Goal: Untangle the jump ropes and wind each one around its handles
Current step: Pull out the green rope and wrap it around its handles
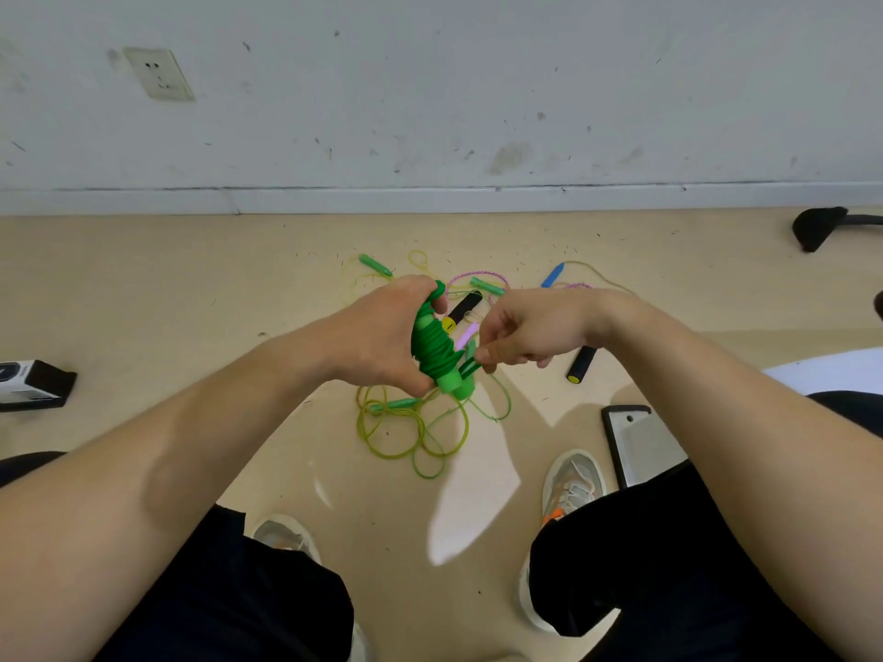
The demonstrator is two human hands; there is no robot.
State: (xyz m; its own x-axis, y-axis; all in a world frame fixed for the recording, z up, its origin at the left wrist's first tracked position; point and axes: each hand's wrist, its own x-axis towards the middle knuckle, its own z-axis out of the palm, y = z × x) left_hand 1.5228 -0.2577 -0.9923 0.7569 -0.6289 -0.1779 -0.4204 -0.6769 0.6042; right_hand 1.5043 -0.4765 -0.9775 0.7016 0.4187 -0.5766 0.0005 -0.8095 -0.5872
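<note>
Black-trousered knees (229,590), left hand (377,336) gripping wound green rope (432,346), right hand (521,334) pinching its loose end, tangled ropes (411,432) on floor (143,289)

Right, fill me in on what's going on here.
A person is winding a green jump rope around its handles. The left hand grips the nearly wound bundle; the right hand pinches the last loose bit beside it. On the floor below, a yellow-green rope lies tangled, and a blue handle and a black handle lie nearby with more loose rope.
</note>
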